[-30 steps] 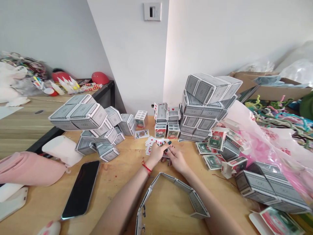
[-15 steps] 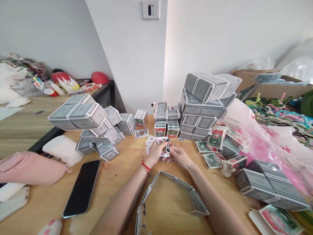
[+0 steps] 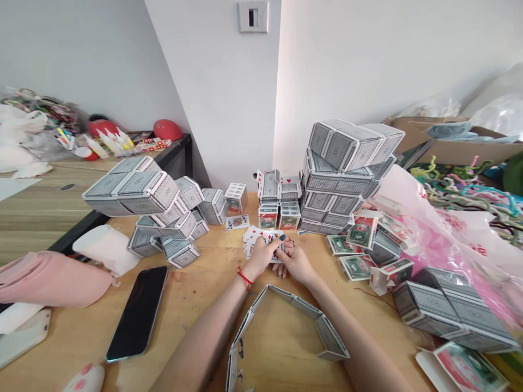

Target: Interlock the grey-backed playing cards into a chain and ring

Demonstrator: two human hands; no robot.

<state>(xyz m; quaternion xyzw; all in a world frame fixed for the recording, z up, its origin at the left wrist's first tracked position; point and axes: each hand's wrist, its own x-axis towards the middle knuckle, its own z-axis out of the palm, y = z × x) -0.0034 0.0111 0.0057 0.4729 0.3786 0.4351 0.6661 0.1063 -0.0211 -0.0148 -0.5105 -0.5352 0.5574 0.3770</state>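
L hand point(image 3: 261, 255) & R hand point(image 3: 295, 260) fingers curled round thin glossy cards point(image 3: 269, 239), w/ folded-card ring point(image 3: 286, 332) nearby.

Pale walls point(image 3: 347, 65) fill the upper frame, meeting at a corner near centre, the right face brighter. A wall switch point(image 3: 253, 16) sits at top centre. A light wooden table point(image 3: 196, 305) spans the lower half; a second, dark-edged table point(image 3: 36, 207) stands at middle left.

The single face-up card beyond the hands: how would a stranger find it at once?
Find the wall corner behind the table. Just before it, left of the small card boxes, one playing card lies flat, alone. It shows a picture face; the blocks beside it show grey backs.
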